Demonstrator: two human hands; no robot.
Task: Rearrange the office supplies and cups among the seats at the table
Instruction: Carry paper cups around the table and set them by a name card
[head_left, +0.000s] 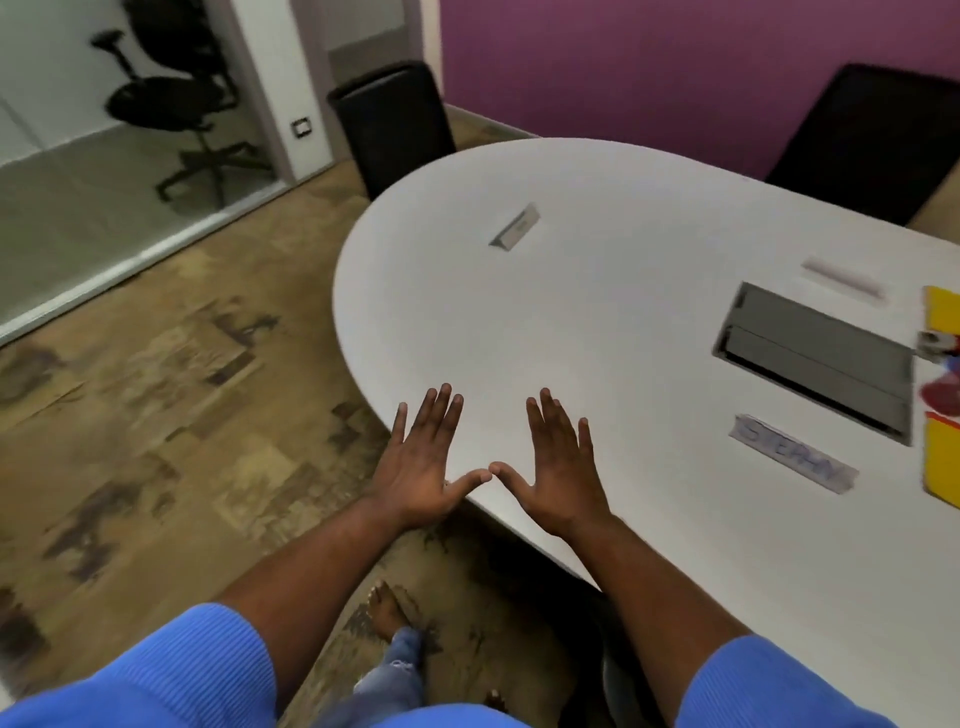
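White oval table (597, 312), rounded end nearest. Three name cards on it: a folded card (515, 227) toward the far end, a pale card (842, 278) beyond the grey cable hatch (815, 358), and a lettered card (793, 461) just this side of the hatch.

Office supplies sit at the right frame edge, cut off and well apart from the hands: yellow pads (943, 312) with a red item (943, 397) between them, too blurred to identify.

Black chair (395, 124) at the table's end. Second chair (867, 135) against the purple wall (675, 67).

Left hand (421, 467) and right hand (561, 475) are palm down at the near table edge, fingers straight, thumb tips touching each other, holding nothing. Resting or hovering: cannot tell.
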